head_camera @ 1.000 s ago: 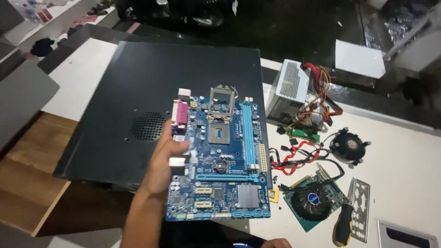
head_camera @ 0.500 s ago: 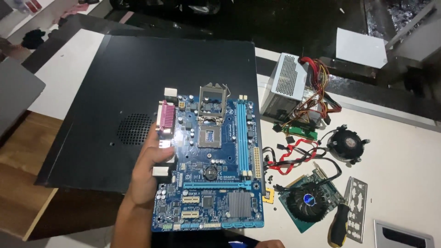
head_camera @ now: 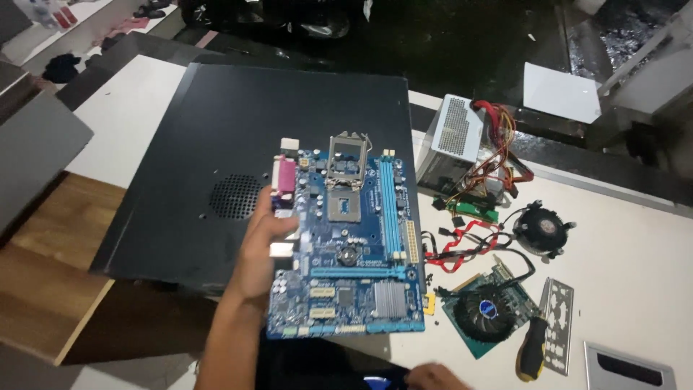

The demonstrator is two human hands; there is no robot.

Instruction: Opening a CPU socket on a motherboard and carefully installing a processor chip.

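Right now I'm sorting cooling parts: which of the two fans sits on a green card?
The blue-centred black fan, nearest the yellow-handled screwdriver; the other round black fan lies loose on the white table.

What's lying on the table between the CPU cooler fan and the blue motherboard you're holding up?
In the head view, a tangle of red and black cables lies between the cooler fan and the motherboard, which the left hand holds by its edge.

White table point(head_camera: 635, 289) bears case panel point(head_camera: 238, 144), parts

Motherboard point(head_camera: 346, 245) — blue, pink port, grey heatsink. Case panel point(head_camera: 253, 152) — black. Cables point(head_camera: 462, 245) red. Screwdriver point(head_camera: 533, 349) yellow-and-black. Table point(head_camera: 635, 289) white.
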